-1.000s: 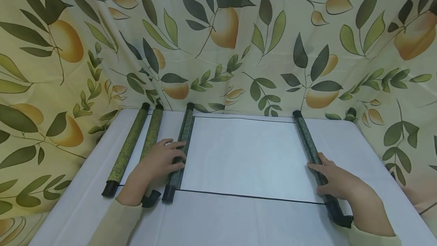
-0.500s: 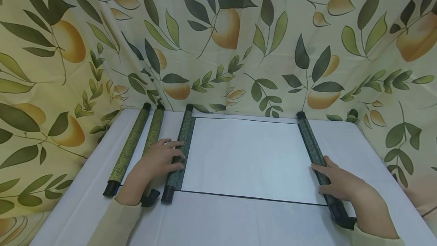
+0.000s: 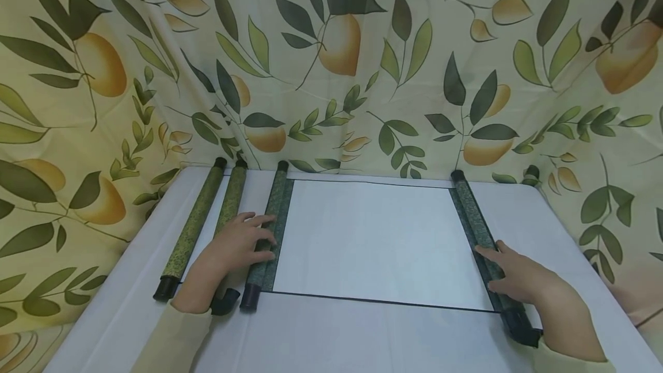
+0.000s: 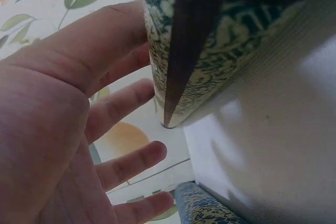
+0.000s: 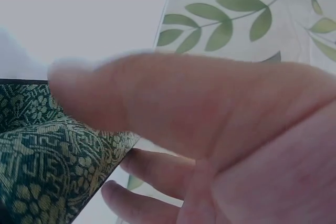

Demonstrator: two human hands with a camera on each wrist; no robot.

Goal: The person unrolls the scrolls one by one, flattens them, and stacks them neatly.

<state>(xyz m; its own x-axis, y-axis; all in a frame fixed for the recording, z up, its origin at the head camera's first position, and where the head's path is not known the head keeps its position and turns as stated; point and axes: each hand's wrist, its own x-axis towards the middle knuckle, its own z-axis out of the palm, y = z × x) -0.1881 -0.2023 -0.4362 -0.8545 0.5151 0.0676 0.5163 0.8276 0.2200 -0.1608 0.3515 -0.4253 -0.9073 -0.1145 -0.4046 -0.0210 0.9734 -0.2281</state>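
A hanging scroll lies unrolled across the table, its white sheet (image 3: 373, 235) stretched between a left dark green brocade roller (image 3: 254, 278) and a right one (image 3: 472, 207). My left hand (image 3: 233, 246) reaches over a yellow-green roller, its fingertips at the left dark roller; in the left wrist view its fingers (image 4: 128, 166) are spread and loosely extended. My right hand (image 3: 533, 284) touches the right roller from its outer side with extended fingers. In the right wrist view, the thumb (image 5: 152, 98) crosses over the patterned brocade (image 5: 47, 166).
Left of the open scroll lie two yellow-green brocade rollers (image 3: 194, 223) with black end caps, a white strip between them. All rest on a white-covered table (image 3: 362, 338). Behind it hangs a curtain (image 3: 331, 96) printed with fruit and leaves.
The left roller has shifted slightly left and the right one slightly right, each hand moving along. A strip of dark brocade now shows on the inner side of the right roller.
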